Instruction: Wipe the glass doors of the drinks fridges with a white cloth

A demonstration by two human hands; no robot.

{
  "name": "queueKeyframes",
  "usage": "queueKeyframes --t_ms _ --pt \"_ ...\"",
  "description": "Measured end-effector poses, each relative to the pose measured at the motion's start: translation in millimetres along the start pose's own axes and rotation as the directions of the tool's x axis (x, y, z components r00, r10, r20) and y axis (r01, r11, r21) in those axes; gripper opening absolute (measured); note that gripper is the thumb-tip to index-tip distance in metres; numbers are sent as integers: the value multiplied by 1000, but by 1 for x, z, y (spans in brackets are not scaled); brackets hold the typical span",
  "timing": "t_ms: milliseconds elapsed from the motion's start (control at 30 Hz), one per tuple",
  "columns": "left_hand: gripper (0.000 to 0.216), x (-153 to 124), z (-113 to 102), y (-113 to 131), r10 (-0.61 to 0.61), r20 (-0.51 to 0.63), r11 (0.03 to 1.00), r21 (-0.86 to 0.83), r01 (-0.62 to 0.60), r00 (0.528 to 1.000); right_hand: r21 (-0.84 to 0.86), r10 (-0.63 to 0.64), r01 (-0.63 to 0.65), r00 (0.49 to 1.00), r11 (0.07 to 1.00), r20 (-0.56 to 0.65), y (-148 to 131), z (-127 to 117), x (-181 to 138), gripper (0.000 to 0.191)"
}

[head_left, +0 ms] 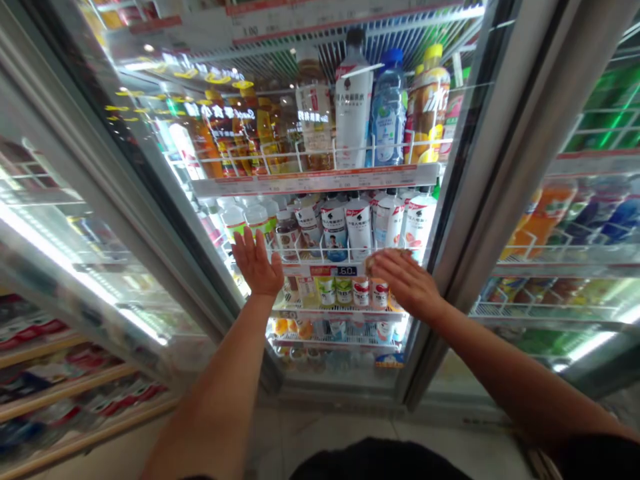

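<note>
Grey metal frame [490, 147] around a drinks fridge, and someone's got both bare hands up at the glass door [345, 392]. Right hand [406, 283] is over what looks like a brownish cloth [369, 265]: fingers lying together, pointing up and left, with bits of it poking out past the fingertips and along the top edge. Can't tell if it's pinched or just flattened under there, and too much is covered to say which way its long side runs. Left hand [259, 263] has nothing in it, palm flat toward the pane, fingers slightly apart, thumb out. So the right hand is the near one, pretty much on top of the cloth, which lies off toward the left hand's thumb side, well apart. Bottles [360, 227] sit behind the glass.
</note>
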State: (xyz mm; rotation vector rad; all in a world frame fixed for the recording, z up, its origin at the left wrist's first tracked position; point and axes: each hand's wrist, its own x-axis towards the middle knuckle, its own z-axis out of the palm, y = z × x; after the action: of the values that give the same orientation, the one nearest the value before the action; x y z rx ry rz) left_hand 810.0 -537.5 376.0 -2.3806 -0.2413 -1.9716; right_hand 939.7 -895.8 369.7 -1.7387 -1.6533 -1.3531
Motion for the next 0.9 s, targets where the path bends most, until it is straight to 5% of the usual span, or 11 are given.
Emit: queueKeyframes --t_ms 133,200,333,433,567,667,800,900 --pt "68 -1 0 -1 6 11 1000 -7 -6 1000 -42 239 -258 936 965 -257 4 -9 8 64" --pt "68 -2 0 -1 5 11 1000 -9 -5 1000 -17 214 -222 953 975 -214 -10 1 -9 63" --pt "66 -2 1 -1 6 -6 999 -36 -6 1000 30 -25 23 997 999 72 -27 16 -33 57" --pt "65 -2 1 -1 -1 1 999 -38 1 1000 -2 64 -64 998 998 -27 -12 7 -3 63" --pt "68 -2 1 -1 -29 11 999 -41 29 1000 33 281 -284 915 958 -291 4 -3 42 70" --pt "69 -2 0 0 -41 21 998 -36 41 999 57 272 -267 937 962 -218 -11 10 38 72" --pt "66 -3 -1 2 -1 5 1000 31 0 1000 78 59 -59 998 995 2 -29 26 37 72" --pt "66 -3 -1 3 -2 -6 999 45 2 1000 41 124 -121 987 992 -100 -20 22 75 68"
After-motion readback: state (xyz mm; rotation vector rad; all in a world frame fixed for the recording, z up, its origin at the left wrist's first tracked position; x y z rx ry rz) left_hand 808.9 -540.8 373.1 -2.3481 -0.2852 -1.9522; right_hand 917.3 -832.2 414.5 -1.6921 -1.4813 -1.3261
